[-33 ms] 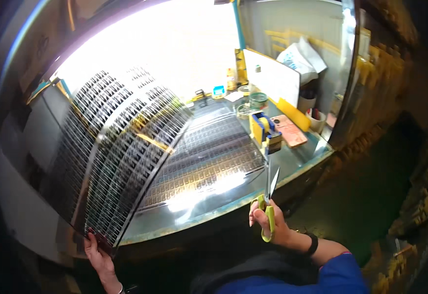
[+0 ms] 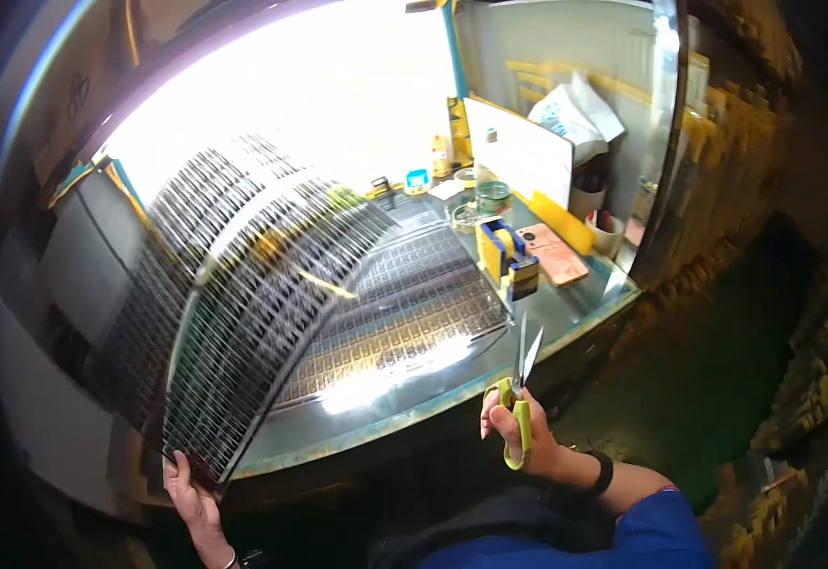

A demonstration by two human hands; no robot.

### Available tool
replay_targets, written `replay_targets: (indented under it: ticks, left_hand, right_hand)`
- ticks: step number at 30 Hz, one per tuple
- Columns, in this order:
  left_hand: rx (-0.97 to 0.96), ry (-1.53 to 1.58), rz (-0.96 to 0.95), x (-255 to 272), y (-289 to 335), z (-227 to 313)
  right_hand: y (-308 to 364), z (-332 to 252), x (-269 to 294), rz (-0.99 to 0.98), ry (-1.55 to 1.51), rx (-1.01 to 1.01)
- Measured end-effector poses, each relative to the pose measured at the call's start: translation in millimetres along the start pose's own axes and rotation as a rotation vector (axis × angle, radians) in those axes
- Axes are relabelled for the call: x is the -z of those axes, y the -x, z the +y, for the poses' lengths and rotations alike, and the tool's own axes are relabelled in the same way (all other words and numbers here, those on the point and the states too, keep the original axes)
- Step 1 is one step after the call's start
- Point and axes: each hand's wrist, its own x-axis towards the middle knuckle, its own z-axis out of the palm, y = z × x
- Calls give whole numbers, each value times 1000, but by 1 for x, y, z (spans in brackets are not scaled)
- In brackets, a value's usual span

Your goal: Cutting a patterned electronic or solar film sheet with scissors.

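Observation:
My left hand (image 2: 194, 503) pinches the lower corner of a large clear film sheet (image 2: 243, 341) printed with rows of small dark marks. The sheet stands up at a slant and bows, its upper part in front of the bright backlight. My right hand (image 2: 527, 431) has its fingers through the lime-green handles of a pair of scissors (image 2: 525, 356). Their blades point away from me, slightly apart, with nothing between them. Beyond them, another printed film sheet (image 2: 404, 322) lies flat on the glass-topped table (image 2: 338, 441).
A blue and yellow tape dispenser (image 2: 509, 256) stands just beyond the scissors, beside a pinkish phone (image 2: 554, 254). Behind are a clear bottle (image 2: 491, 171), a small blue box (image 2: 418, 180), a white board (image 2: 523, 142) and a cup (image 2: 606, 232). A white bag (image 2: 570, 119) sits at the back right.
The raised film sheet has swung a little to the right at its top and its marks are more smeared. The table has shifted slightly left in view; both hands keep their hold.

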Motion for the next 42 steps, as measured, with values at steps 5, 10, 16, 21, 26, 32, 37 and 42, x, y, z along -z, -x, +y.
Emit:
replay_targets:
  ticks: [5,10,16,21,26,32,37,42]
  left_hand:
    - [180,-174,-6,-22,-24,-18]
    - [305,-312,-188,-26,-53,-37]
    - [-460,-1049,89,-56,-46,-44]
    - [-416,-1370,-523,-63,-11,-46]
    - [-480,-1421,-470,-63,-10,-59]
    - [-638,-1137,-112,-12,-14,-47]
    - [-610,-1109,691,160,-2,-59]
    - [224,-1646,670,281,18,-108]
  right_hand:
    - [1,-12,5,60,-86,103]
    - [1,-9,7,106,-151,109]
    - [-8,-12,5,108,169,33]
    - [-31,-14,-27,25,442,-21]
    - [-45,-1,-43,-14,261,-8]
    - [-71,48,-39,-7,-17,459]
    - [-85,22,-87,96,253,510]
    - [-83,35,-82,116,450,394]
